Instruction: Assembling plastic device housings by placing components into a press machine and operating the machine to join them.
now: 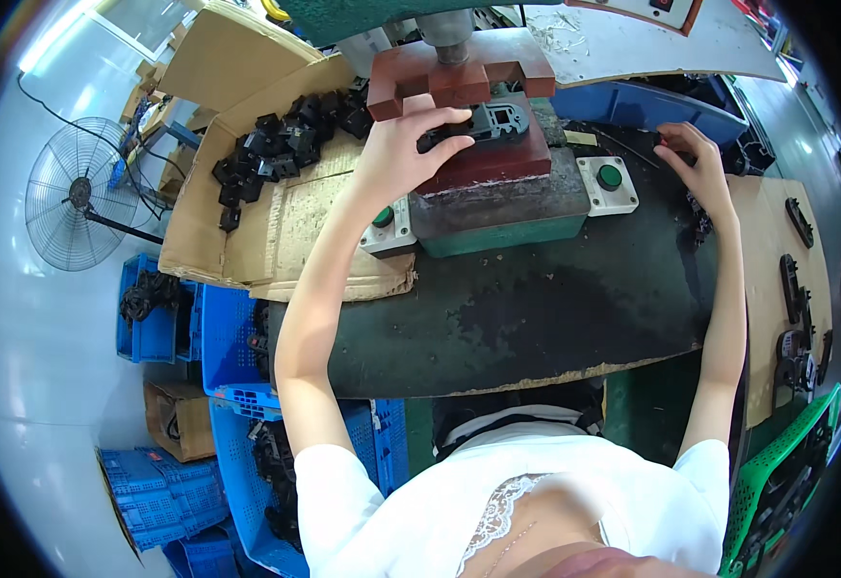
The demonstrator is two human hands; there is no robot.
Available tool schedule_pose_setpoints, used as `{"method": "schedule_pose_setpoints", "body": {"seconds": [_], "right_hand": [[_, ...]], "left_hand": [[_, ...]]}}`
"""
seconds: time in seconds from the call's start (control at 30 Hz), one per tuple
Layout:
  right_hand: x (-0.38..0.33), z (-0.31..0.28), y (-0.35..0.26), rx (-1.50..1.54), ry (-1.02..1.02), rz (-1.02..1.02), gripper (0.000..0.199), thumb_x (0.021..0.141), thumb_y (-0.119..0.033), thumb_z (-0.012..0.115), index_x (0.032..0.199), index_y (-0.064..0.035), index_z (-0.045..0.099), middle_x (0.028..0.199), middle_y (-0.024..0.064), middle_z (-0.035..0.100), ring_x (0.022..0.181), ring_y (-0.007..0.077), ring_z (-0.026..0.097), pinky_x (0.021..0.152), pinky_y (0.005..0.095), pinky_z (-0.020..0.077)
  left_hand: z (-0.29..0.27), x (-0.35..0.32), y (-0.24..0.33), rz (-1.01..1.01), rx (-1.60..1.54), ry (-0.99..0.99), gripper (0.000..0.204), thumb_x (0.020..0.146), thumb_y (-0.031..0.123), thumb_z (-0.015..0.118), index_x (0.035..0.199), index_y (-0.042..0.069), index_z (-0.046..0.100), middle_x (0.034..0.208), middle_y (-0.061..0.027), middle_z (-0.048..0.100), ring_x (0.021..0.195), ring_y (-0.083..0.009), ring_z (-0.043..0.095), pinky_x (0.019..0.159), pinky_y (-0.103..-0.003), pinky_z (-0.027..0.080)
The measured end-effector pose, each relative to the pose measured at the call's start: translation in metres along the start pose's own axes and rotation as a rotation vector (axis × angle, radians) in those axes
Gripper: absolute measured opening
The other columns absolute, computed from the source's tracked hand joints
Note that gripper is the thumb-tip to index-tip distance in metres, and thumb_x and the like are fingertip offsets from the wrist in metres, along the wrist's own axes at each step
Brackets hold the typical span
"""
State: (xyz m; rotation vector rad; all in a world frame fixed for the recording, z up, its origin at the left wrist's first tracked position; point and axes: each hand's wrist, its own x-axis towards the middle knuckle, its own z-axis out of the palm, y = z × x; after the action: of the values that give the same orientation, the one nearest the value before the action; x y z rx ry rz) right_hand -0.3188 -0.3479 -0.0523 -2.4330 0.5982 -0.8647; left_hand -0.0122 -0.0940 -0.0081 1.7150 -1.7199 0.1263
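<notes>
My left hand (pixel 406 144) is closed on a dark grey molded plastic part (pixel 499 122), thumb and fingers on its left end. That part lies on the dark red block (pixel 497 171) of a press, below the reddish-brown upper tool (pixel 459 82). Off to the right, my right hand (pixel 696 162) is closed in a pinch at the far right of the black worktop. A bit of something red and black (pixel 662 141) shows at its fingertips; its kind is too small to make out.
Green push buttons (pixel 610 177) in pale boxes flank the press. An open carton (pixel 199 217) with black plastic pieces (pixel 295 140) stands left. Behind the right hand is a blue bin (pixel 651 108). Black parts (pixel 791 279) lie on cardboard at right; blue crates (pixel 237 337) stand lower left.
</notes>
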Motion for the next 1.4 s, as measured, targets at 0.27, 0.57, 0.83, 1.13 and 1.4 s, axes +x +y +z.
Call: {"method": "schedule_pose_setpoints", "body": {"seconds": [0.27, 0.57, 0.83, 1.13, 1.4], "right_hand": [[0.003, 0.027, -0.043, 0.289, 0.006, -0.012, 0.026, 0.081, -0.002, 0.065, 0.106, -0.0006, 0.058, 0.096, 0.0005, 0.058, 0.088, 0.0068, 0.055, 0.084, 0.0219, 0.0438], [0.065, 0.07, -0.106, 0.322, -0.071, -0.326, 0.024, 0.079, -0.005, 0.069, 0.1, 0.001, 0.058, 0.081, 0.0015, 0.059, 0.081, 0.0069, 0.057, 0.077, 0.0241, 0.0472], [0.079, 0.092, -0.116, 0.284, -0.092, -0.327, 0.023, 0.079, -0.011, 0.069, 0.094, 0.0051, 0.062, 0.088, 0.0082, 0.067, 0.074, 0.0079, 0.058, 0.075, 0.0261, 0.0481], [0.082, 0.099, -0.116, 0.265, -0.115, -0.475, 0.015, 0.078, -0.007, 0.068, 0.089, 0.0014, 0.064, 0.084, 0.0059, 0.066, 0.063, 0.012, 0.059, 0.061, 0.0262, 0.0502], [0.079, 0.091, -0.122, 0.171, -0.153, -0.492, 0.014, 0.082, -0.008, 0.064, 0.091, 0.0022, 0.062, 0.085, 0.0082, 0.066, 0.061, 0.0147, 0.06, 0.059, 0.0273, 0.0494]], "left_hand": [[0.0, -0.001, -0.005, 0.136, -0.055, 0.005, 0.027, 0.081, 0.018, 0.064, 0.107, 0.009, 0.063, 0.1, -0.01, 0.063, 0.091, -0.0288, 0.059, 0.079, -0.035, 0.047], [0.008, 0.003, -0.011, 0.165, 0.011, -0.011, 0.03, 0.08, 0.007, 0.062, 0.11, 0.013, 0.064, 0.113, -0.0039, 0.062, 0.073, -0.0216, 0.047, 0.072, -0.031, 0.044], [0.003, 0.006, -0.012, 0.169, -0.027, -0.05, 0.023, 0.081, 0.012, 0.061, 0.104, 0.011, 0.063, 0.087, -0.0106, 0.06, 0.088, -0.0304, 0.056, 0.074, -0.038, 0.048], [0.005, 0.005, -0.013, 0.246, -0.029, -0.032, 0.024, 0.081, 0.015, 0.062, 0.105, 0.01, 0.063, 0.094, -0.0134, 0.062, 0.09, -0.033, 0.057, 0.079, -0.04, 0.047], [-0.018, -0.022, -0.006, 0.183, 0.044, 0.102, 0.036, 0.08, 0.019, 0.066, 0.112, 0.006, 0.056, 0.101, -0.0118, 0.062, 0.096, -0.0322, 0.056, 0.087, -0.038, 0.043]]}}
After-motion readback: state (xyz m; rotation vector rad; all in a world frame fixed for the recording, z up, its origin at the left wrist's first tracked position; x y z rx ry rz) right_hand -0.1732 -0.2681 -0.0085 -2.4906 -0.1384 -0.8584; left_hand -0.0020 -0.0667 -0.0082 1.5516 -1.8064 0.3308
